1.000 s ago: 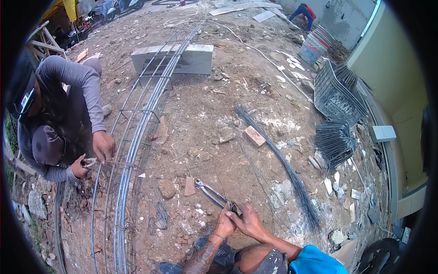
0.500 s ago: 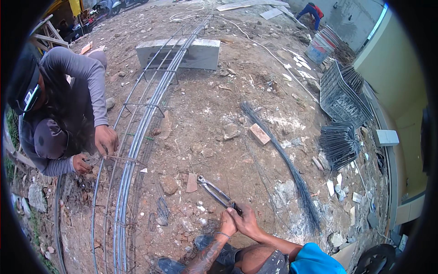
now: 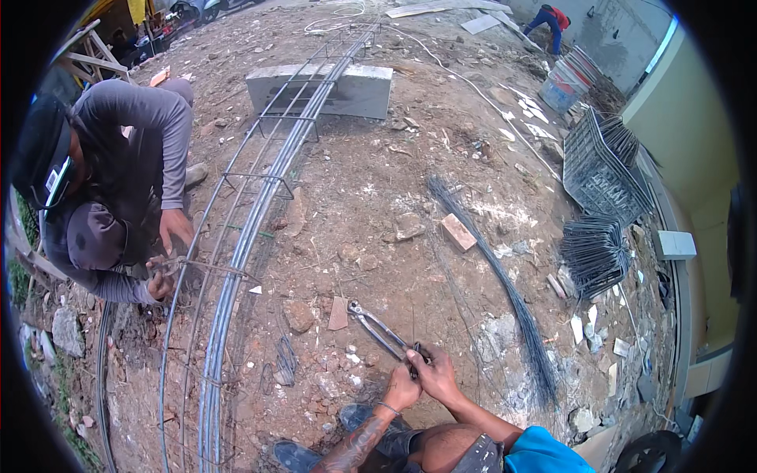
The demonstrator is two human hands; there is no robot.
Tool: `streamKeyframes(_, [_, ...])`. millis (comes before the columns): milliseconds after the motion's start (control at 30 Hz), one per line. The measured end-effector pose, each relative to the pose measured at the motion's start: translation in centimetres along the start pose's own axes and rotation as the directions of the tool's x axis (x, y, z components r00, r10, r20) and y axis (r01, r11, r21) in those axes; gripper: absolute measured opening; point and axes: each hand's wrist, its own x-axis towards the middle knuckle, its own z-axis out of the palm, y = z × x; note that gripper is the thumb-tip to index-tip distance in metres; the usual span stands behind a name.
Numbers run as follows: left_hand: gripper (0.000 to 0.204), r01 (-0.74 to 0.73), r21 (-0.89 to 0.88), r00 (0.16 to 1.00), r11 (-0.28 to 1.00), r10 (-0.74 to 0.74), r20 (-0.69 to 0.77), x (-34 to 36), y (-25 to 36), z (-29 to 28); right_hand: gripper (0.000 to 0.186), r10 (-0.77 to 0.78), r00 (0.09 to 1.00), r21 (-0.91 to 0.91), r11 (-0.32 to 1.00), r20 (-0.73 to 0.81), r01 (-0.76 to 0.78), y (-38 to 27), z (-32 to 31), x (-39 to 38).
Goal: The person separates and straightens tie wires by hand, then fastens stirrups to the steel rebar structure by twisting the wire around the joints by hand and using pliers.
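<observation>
My right hand (image 3: 437, 375) is closed around the dark handle ends of a pair of steel pincers (image 3: 377, 327). My left hand (image 3: 401, 389) is closed against the same handle ends, its fingers partly hidden. The jaws point away to the upper left, above bare dirt, and the two handles stand slightly apart. Left of the pincers, a long rebar cage (image 3: 229, 292) with thin square ties runs from the near edge to the far side. Across it, a co-worker's hands (image 3: 169, 244) grip a stirrup (image 3: 209, 266) at the cage's left bars.
A concrete block (image 3: 371, 91) props up the cage's far part. To the right lie a bundle of tie wire (image 3: 512, 296), a brick (image 3: 458, 232), stacked stirrups (image 3: 593, 256) and a black crate (image 3: 603, 169). Rubble and a small wire coil (image 3: 285, 363) lie near my feet.
My hands have moved slightly apart at the pincers' handles. The co-worker's hands have shifted, and a stirrup now shows between them. The whole view has shifted a little.
</observation>
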Motion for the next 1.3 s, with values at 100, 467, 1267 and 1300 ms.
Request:
streamKeyframes(100, [0.025, -0.097, 0.171, 0.991, 0.981, 0.110, -0.072, 0.2, 0.3, 0.0, 0.034, -0.039, 0.998, 0.045, 0.998, 0.047, 0.037, 0.9, -0.2, 0.2])
streamKeyframes(467, [0.024, -0.152, 0.277, 0.979, 0.949, 0.183, -0.090, 0.0, 0.8, -0.6, 0.027, 0.036, 0.996, 0.156, 0.987, 0.078, -0.048, 0.4, 0.1, 0.5])
streamKeyframes(1267, [0.036, 0.042, 0.173, 0.991, 0.984, -0.019, -0.132, 0.0, -0.3, -3.5, 0.046, 0.056, 0.981, 0.179, 0.980, 0.183, -0.089, 1.5, 1.6, 2.9])
streamKeyframes(1300, [0.035, 0.094, 0.244, 0.976, 0.965, -0.040, -0.216, 0.3, 0.9, -3.8, 0.050, 0.060, 0.989, 0.192, 0.978, 0.136, -0.086, 2.4, 1.3, 3.1])
